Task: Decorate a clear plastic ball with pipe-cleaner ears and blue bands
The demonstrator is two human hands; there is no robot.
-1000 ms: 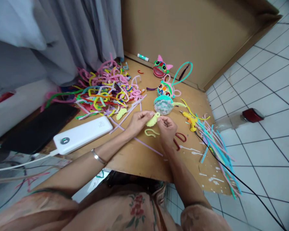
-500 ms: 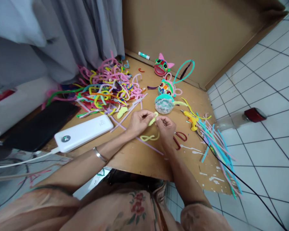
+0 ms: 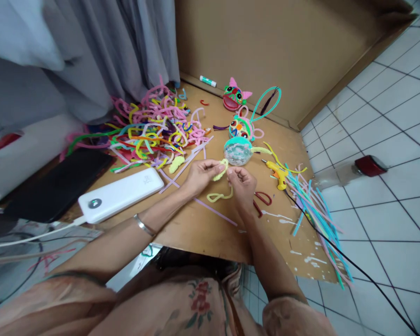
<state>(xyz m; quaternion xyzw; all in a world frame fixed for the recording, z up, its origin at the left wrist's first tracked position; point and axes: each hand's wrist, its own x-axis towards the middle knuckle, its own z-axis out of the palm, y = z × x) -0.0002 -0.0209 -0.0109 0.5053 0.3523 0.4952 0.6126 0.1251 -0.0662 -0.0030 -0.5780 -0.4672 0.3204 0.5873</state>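
Note:
Both hands meet over a cardboard sheet (image 3: 203, 228) on the floor. My left hand (image 3: 202, 174) pinches the coiled upper end of a yellow pipe cleaner (image 3: 220, 171). My right hand (image 3: 242, 183) pinches the same pipe cleaner close by; its loose tail loops down onto the cardboard below my fingers. Just beyond my hands sits a round teal and white pipe-cleaner ball (image 3: 237, 150). Red scissors (image 3: 261, 201) lie partly under my right wrist.
A tangled heap of coloured pipe cleaners (image 3: 154, 133) lies at the left, straight ones (image 3: 313, 205) at the right. Also here are a yellow glue gun (image 3: 277, 173) with a black cord, two finished figures (image 3: 235, 96), a white power bank (image 3: 121, 194), a black phone (image 3: 56, 184) and a glue stick (image 3: 207, 82).
The coil between my fingers has grown shorter and tighter. The yellow tail has shifted left and now hangs as a longer loop under my hands. My hands stayed in place.

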